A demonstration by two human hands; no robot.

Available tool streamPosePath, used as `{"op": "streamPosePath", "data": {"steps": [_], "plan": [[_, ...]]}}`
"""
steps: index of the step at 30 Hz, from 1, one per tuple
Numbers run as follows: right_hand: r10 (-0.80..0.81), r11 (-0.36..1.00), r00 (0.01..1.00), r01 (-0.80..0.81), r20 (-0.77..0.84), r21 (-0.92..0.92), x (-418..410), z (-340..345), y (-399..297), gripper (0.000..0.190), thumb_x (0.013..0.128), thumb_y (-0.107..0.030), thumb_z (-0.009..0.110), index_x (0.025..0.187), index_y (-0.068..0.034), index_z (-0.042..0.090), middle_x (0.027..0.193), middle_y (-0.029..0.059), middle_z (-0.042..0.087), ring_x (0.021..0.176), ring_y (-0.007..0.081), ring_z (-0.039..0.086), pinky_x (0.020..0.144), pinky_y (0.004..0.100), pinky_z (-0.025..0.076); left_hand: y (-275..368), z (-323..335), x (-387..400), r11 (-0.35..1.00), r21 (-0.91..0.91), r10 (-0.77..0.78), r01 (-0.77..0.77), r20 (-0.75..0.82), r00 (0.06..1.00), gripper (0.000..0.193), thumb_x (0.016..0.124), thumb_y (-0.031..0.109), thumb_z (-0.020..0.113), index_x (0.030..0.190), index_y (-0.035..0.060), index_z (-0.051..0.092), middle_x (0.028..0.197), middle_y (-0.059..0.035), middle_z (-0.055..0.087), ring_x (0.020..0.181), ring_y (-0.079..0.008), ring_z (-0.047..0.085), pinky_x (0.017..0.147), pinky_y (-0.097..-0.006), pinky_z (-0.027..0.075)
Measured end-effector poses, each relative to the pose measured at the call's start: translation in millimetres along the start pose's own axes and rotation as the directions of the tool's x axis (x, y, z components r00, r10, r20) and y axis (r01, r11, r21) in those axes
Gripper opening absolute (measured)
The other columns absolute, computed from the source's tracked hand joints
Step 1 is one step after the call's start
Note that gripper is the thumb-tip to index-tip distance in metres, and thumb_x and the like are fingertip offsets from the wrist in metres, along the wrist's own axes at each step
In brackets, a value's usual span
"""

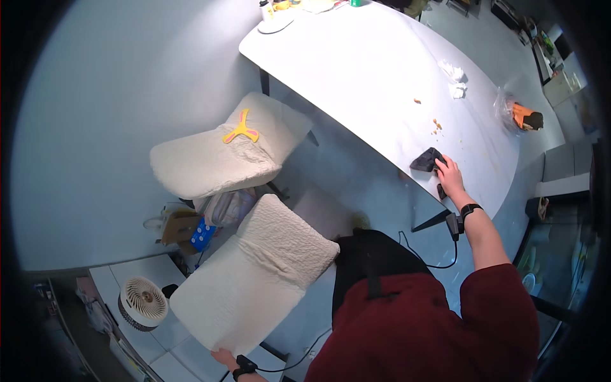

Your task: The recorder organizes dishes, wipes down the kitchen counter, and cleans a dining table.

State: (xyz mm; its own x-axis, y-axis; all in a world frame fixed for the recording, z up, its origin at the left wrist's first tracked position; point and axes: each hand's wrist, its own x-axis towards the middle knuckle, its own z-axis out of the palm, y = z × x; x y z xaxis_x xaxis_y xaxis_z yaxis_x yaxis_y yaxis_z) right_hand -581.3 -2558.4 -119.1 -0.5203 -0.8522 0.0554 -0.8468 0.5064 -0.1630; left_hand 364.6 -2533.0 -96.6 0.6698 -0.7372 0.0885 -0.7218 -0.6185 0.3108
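Observation:
My right hand (450, 176) grips a dark grey cloth (426, 160) near the edge of a white marble-patterned table (353, 62). A fold of the cloth hangs under the palm, close to that edge. Yellow-brown crumbs (436, 125) and one larger scrap of food (417, 101) lie on the tabletop beyond the cloth. At the lower left, my left hand (223, 357) holds the backrest edge of a chair with a cream textured cover (229, 296). Some of its fingers are hidden by the cover.
Crumpled white tissues (457, 82) and an orange package in clear plastic (525, 117) lie toward the table's far right. A second covered chair (215, 160) bears a yellow three-armed toy (242, 129). A white fan (144, 303) stands on the left cabinet. Cables hang from both wrists.

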Motion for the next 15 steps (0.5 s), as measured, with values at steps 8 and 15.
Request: {"op": "streamPosePath", "data": {"steps": [8, 15], "plan": [[-0.093, 0.996, 0.992, 0.092, -0.082, -0.01, -5, 0, -2, 0.048, 0.074, -0.006, 0.059, 0.119, -0.019, 0.054, 0.125, 0.0061, 0.046, 0.11, 0.0261, 0.047, 0.091, 0.0379, 0.042, 26, 6, 17, 0.995, -0.071, -0.061, 0.071, 0.14, 0.988, 0.03, 0.076, -0.004, 0.045, 0.105, -0.0099, 0.049, 0.099, -0.0244, 0.057, 0.088, -0.0384, 0.058, 0.079, -0.0415, 0.046], [-0.098, 0.994, 0.978, 0.103, -0.182, 0.017, -3, 13, -12, 0.05, 0.072, -0.007, 0.06, 0.119, -0.024, 0.055, 0.124, 0.0026, 0.048, 0.109, 0.0229, 0.047, 0.092, 0.0383, 0.039, -50, 13, 13, 0.951, -0.278, 0.209, -0.133, 0.266, 0.941, 0.026, 0.07, -0.009, 0.047, 0.095, -0.0122, 0.055, 0.091, -0.0193, 0.061, 0.083, -0.0301, 0.059, 0.077, -0.0387, 0.047]]}}
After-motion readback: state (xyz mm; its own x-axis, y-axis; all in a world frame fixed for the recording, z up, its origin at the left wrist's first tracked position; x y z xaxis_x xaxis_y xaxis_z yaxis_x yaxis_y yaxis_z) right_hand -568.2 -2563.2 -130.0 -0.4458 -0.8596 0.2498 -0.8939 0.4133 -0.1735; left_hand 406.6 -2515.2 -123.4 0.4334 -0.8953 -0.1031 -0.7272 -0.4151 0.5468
